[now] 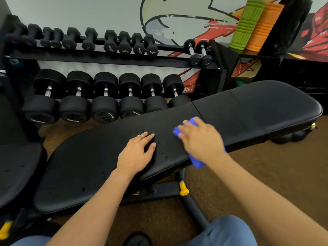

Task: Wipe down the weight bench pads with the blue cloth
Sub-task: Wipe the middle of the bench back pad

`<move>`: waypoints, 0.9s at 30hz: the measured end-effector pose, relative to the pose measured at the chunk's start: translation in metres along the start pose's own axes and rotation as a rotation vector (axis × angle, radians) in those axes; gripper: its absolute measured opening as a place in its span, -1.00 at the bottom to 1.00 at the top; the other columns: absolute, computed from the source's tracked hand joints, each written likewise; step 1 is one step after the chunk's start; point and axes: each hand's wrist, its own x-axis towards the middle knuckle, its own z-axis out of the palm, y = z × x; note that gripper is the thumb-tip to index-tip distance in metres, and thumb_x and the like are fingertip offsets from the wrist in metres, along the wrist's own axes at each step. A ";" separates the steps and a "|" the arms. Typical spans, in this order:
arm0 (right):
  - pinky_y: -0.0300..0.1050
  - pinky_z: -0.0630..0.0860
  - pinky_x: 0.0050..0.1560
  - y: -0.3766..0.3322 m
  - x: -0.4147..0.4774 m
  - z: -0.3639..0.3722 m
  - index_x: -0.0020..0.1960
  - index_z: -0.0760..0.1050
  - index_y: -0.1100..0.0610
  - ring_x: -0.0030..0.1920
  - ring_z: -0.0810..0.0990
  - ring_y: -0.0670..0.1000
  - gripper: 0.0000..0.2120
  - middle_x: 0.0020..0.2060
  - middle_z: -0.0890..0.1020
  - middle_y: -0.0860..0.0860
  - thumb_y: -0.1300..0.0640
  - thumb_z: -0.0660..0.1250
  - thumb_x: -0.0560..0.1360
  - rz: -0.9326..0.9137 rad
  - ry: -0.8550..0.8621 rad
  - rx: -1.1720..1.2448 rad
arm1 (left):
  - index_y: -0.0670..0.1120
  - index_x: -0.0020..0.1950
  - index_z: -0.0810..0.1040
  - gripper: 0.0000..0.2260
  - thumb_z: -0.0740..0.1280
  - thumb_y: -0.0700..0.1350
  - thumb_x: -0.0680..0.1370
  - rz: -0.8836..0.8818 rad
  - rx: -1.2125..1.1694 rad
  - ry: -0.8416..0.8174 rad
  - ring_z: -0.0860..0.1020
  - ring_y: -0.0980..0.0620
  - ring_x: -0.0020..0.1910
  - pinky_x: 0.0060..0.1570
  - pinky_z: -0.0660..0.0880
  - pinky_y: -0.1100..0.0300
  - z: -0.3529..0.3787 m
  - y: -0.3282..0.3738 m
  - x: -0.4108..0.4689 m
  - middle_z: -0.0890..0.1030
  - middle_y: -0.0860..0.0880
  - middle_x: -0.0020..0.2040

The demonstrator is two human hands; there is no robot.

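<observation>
A black weight bench runs across the view, with a long back pad (92, 157) on the left and a shorter seat pad (257, 107) on the right, split by a thin seam. Small droplets speckle the long pad. My right hand (200, 137) presses the blue cloth (194, 122) flat on the long pad just left of the seam; part of the cloth hangs over the near edge below my wrist. My left hand (136, 154) rests palm down on the pad beside it, fingers spread, holding nothing.
A dumbbell rack (113, 61) with several black dumbbells stands right behind the bench. Green (246, 23) and orange (264, 27) foam rollers sit on a shelf at the back right. Another black pad (16, 167) is at the left. A yellow adjustment knob (183, 189) sticks out under the bench.
</observation>
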 end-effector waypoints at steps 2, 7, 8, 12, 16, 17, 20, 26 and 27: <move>0.08 0.41 0.24 0.018 0.023 -0.002 0.45 0.42 -0.03 0.51 0.25 0.17 -0.59 0.44 0.45 -0.06 -0.09 0.03 0.68 0.130 -0.070 -0.034 | 0.29 0.53 0.34 -0.58 0.13 0.24 0.66 0.004 -0.001 -0.002 0.19 0.13 0.57 0.37 0.37 0.03 -0.001 -0.001 0.001 0.29 0.22 0.57; 0.12 0.33 0.33 -0.027 0.015 -0.003 0.48 0.33 0.08 0.54 0.13 0.24 -0.54 0.49 0.36 0.03 -0.09 -0.01 0.67 0.200 -0.130 -0.021 | 0.22 0.55 0.34 -0.57 0.11 0.21 0.68 0.027 -0.002 0.014 0.18 0.09 0.58 0.45 0.30 0.06 0.003 0.001 -0.003 0.29 0.16 0.58; 0.14 0.28 0.39 -0.038 0.008 -0.002 0.52 0.27 0.10 0.56 0.08 0.26 -0.50 0.53 0.30 0.06 -0.10 -0.02 0.67 0.199 -0.151 0.007 | 0.21 0.55 0.35 -0.58 0.11 0.19 0.68 0.026 -0.011 0.005 0.19 0.08 0.58 0.47 0.28 0.06 0.002 0.002 -0.002 0.29 0.15 0.58; 0.13 0.07 0.52 -0.042 0.008 -0.019 0.59 0.16 0.16 0.61 -0.07 0.19 -0.46 0.60 0.15 0.11 -0.04 -0.02 0.67 0.270 -0.241 0.400 | 0.10 0.53 0.41 -0.60 0.11 0.10 0.71 -0.061 -0.247 0.002 0.26 0.05 0.56 0.51 0.22 0.07 -0.013 0.022 0.000 0.36 0.07 0.56; 0.03 0.29 0.37 0.013 0.011 -0.053 0.60 0.19 0.00 0.44 0.34 0.08 -0.45 0.57 0.26 0.05 0.09 0.08 0.62 0.426 -0.194 0.898 | 0.04 0.59 0.31 -0.55 0.17 0.05 0.69 -0.003 -0.365 0.130 0.17 0.06 0.59 0.54 0.17 0.04 -0.010 0.089 -0.009 0.24 0.04 0.61; 0.05 0.33 0.38 0.030 0.010 -0.056 0.59 0.22 -0.01 0.43 0.38 0.14 -0.46 0.54 0.32 0.08 0.10 0.09 0.62 0.448 -0.124 0.839 | 0.04 0.61 0.27 -0.52 0.18 0.07 0.68 0.029 -0.372 0.124 0.12 0.03 0.61 0.55 0.15 0.03 -0.002 0.110 -0.005 0.18 0.02 0.63; 0.11 0.35 0.37 0.075 0.007 -0.050 0.56 0.28 0.05 0.47 0.35 0.20 -0.52 0.50 0.37 0.15 0.11 0.11 0.65 0.506 -0.031 0.680 | 0.01 0.66 0.09 -0.38 0.12 0.22 0.66 0.010 -0.229 0.004 0.00 -0.14 0.63 0.58 0.04 -0.14 0.030 0.160 0.014 0.04 -0.06 0.67; 0.11 0.23 0.52 0.090 -0.006 -0.006 0.50 0.33 0.22 0.53 0.27 0.16 -0.52 0.50 0.36 0.17 0.01 0.02 0.68 0.276 -0.038 0.171 | -0.02 0.64 0.17 -0.43 -0.01 0.18 0.67 0.076 0.103 0.092 0.15 -0.10 0.61 0.56 0.16 -0.13 0.060 0.154 -0.006 0.26 -0.03 0.61; 0.11 0.23 0.53 0.089 -0.005 -0.004 0.51 0.33 0.22 0.53 0.27 0.16 -0.51 0.51 0.36 0.17 0.00 0.01 0.68 0.276 -0.021 0.146 | 0.01 0.65 0.16 -0.44 -0.03 0.19 0.68 0.120 0.113 0.103 0.15 -0.07 0.61 0.56 0.17 -0.11 0.058 0.143 -0.021 0.25 0.00 0.62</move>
